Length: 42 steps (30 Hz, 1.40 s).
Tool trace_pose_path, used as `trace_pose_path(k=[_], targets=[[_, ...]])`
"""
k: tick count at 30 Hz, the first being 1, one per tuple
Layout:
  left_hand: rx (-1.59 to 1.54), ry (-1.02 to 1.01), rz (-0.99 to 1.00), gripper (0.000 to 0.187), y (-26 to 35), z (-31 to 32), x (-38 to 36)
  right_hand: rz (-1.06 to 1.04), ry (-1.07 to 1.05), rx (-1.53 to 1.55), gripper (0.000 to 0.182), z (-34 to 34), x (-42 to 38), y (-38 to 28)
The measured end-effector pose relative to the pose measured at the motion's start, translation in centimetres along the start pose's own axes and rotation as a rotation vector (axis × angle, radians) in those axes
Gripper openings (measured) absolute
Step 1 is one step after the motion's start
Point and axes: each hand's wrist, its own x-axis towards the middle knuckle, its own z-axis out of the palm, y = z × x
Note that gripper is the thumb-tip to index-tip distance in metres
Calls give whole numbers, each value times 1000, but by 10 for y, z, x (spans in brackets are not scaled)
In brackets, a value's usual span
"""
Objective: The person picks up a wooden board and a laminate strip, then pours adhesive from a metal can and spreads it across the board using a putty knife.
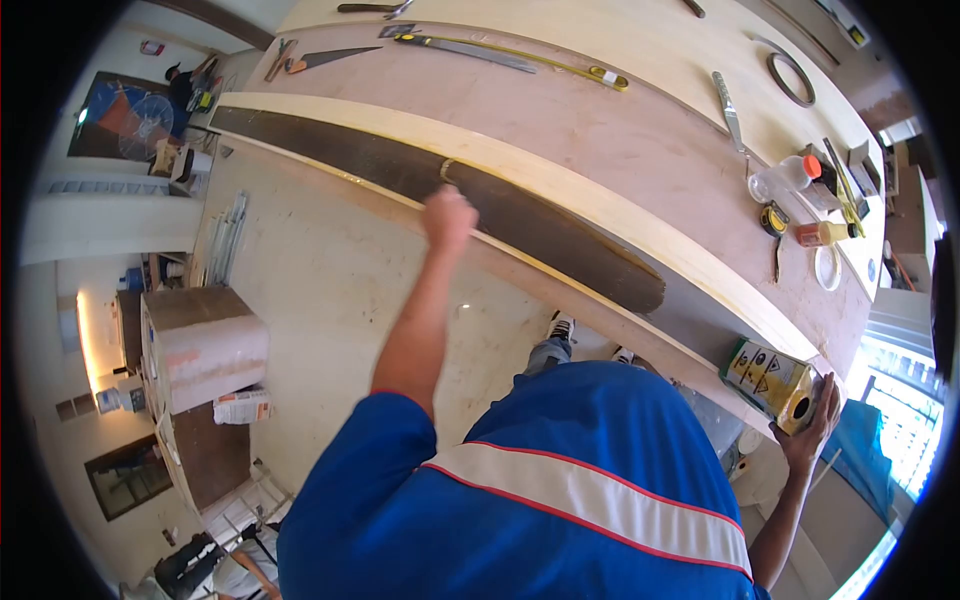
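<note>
A long, narrow board lies along the table's near side, with a dark wet brown coating over most of its length. My left hand is closed over the middle of it, round a small spreader whose pale curved edge touches the coating; its handle is hidden in the fist. At the board's right end stands a tilted yellow and green metal can with a dark round opening. My right hand grips its right side, fingers along the edge.
Along the table lie a handsaw, a yellow level, a putty knife and a tape measure. A clear bottle with a red cap stands at right. Another person is at the far left.
</note>
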Motion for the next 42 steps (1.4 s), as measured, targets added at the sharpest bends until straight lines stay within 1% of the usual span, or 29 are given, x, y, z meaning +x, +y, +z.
trace_pose_path(k=[1, 3, 5, 6, 7, 9, 11, 12, 13, 14, 15, 16, 20, 23, 24, 28, 29, 30, 31, 33, 34, 37, 38, 39, 41, 42], targets=[[-65, -56, -43, 9, 20, 12, -19, 1, 1, 7, 135, 0, 0, -1], [-127, -40, -108, 12, 66, 26, -53, 2, 10, 19, 134, 0, 0, -2], [-261, -27, -56, 14, 92, 30, -69, -20, 29, 10, 135, 3, -1, 0], [-252, -54, -29, 16, 95, 27, -67, -25, 36, 10, 135, 2, -1, -1], [-227, -19, -38, 17, 92, 20, -60, -23, 42, 7, 135, 1, -2, -1], [-172, 42, -46, 17, 69, -3, -27, -14, 37, 2, 135, 1, -2, 1], [-105, 157, -31, 16, 25, -17, 17, 10, 23, 4, 135, 0, -2, -1], [-28, 185, -21, 16, 9, -31, 36, -4, 15, 0, 135, 0, -2, -2], [36, 196, 0, 16, -15, -32, 58, -3, 11, 11, 134, 0, -2, -2], [106, 173, 41, 16, -37, -32, 79, -1, 7, 19, 134, -1, -1, -3], [125, 94, 35, 16, -46, -38, 90, -1, 5, 26, 134, -2, 0, -3], [121, 73, 76, 16, -58, -38, 102, -24, 18, 24, 133, -2, 1, -3], [1, -41, 202, 14, -41, -26, 107, -2, 5, 21, 131, -1, 2, -4], [39, -92, 348, 11, 13, -7, 69, -42, 19, 20, 131, -1, 3, -5], [36, -142, 378, 10, 30, 0, 52, -36, 26, 41, 131, 0, 3, -3], [-25, -263, 516, 12, 110, 23, -40, -12, 29, 37, 132, -3, 2, -3], [-71, -275, 567, 10, 132, 29, -65, -1, 30, 36, 132, -3, 2, -3], [-143, -244, 648, 7, 146, 49, -87, 11, 27, 37, 132, -2, 0, -3], [-103, -306, 694, 7, 168, 52, -111, 9, 30, 47, 133, -2, -1, -3], [-128, -308, 774, 6, 203, 74, -155, 4, 36, 67, 133, -4, -2, -3], [-163, -258, 819, 6, 217, 80, -171, 3, 36, 68, 133, -4, -3, -3], [-260, -395, 784, 7, 231, 78, -170, 0, 42, 61, 134, -7, -5, 0], [-287, -317, 808, 6, 224, 70, -154, -3, 41, 62, 134, -7, -5, 0], [-271, -336, 645, 8, 217, 54, -140, -3, 37, 66, 133, -6, -6, 1], [-88, -331, 380, 10, 191, 14, -105, -3, 32, 62, 133, -4, -6, 6], [-29, -246, 261, 11, 164, 14, -83, -10, 37, 70, 132, -5, -5, 7]])
